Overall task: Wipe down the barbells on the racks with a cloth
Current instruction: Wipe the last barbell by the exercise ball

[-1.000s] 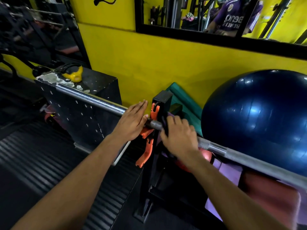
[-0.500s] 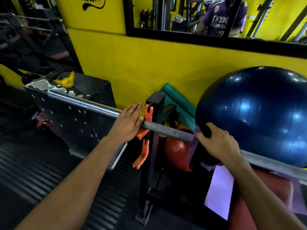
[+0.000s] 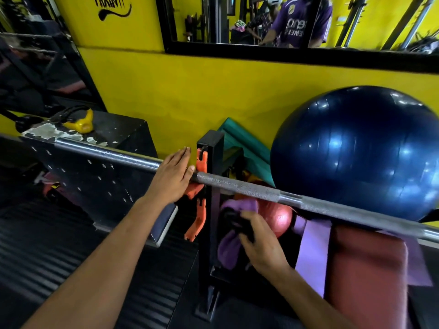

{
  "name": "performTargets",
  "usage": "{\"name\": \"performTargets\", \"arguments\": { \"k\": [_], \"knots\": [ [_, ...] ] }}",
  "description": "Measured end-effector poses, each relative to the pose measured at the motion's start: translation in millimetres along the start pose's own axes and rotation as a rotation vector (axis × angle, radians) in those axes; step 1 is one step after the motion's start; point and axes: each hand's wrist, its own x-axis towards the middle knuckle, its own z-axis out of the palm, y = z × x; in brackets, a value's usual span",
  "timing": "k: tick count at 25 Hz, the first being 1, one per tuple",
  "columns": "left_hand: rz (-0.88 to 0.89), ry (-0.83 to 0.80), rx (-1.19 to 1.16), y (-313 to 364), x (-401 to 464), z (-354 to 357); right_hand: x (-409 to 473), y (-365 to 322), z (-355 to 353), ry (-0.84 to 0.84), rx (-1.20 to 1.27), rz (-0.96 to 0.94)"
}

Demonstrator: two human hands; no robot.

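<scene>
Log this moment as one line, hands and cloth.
left hand: flat on barbell beside rack post | right hand: grips purple cloth below bar, off it | phase: between wipes

Dim, saturated light (wide-angle bending at edges), glare spotting the ball (image 3: 356, 153).

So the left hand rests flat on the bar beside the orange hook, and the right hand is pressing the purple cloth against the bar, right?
Not quite. The left hand does rest flat on the bar beside the orange hook, but the right hand holds the purple cloth below the bar, clear of it, not pressed against it. The head view shows this.
</scene>
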Motion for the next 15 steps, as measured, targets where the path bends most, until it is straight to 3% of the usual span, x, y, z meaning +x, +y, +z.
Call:
{"name": "performTargets", "arguments": {
  "k": [2, 4, 5, 8, 11, 13, 15],
  "knots": [
    [-0.007, -0.001, -0.001, 1.8, -1.3, -0.2, -29.0, 13.9, -13.4, 0.293, 0.546, 0.517],
    [-0.009, 0.013, 0.001, 3.0, -2.2, 0.1, -36.3, 32.1, -41.0, 0.613, 1.128, 0.847],
    [-0.003, 0.018, 0.000, 2.3, -2.6, 0.8, -34.9, 37.3, -51.3, 0.694, 1.226, 0.920],
    [0.019, 0.037, -0.053, -0.4, -2.9, 1.3, -18.3, 38.7, -61.2, 0.838, 1.453, 0.885],
    [0.088, 0.022, -0.108, -10.5, -3.7, -5.4, 9.8, 26.4, -48.7, 0.918, 1.484, 0.831],
    [0.109, 0.053, -0.109, -15.3, -5.5, -3.9, 31.1, 10.2, -32.6, 0.870, 1.511, 0.809],
    [-0.009, 0.117, -0.196, -15.3, -6.8, 1.1, 46.7, -18.5, -10.5, 0.770, 1.536, 0.883]
  ]
}}
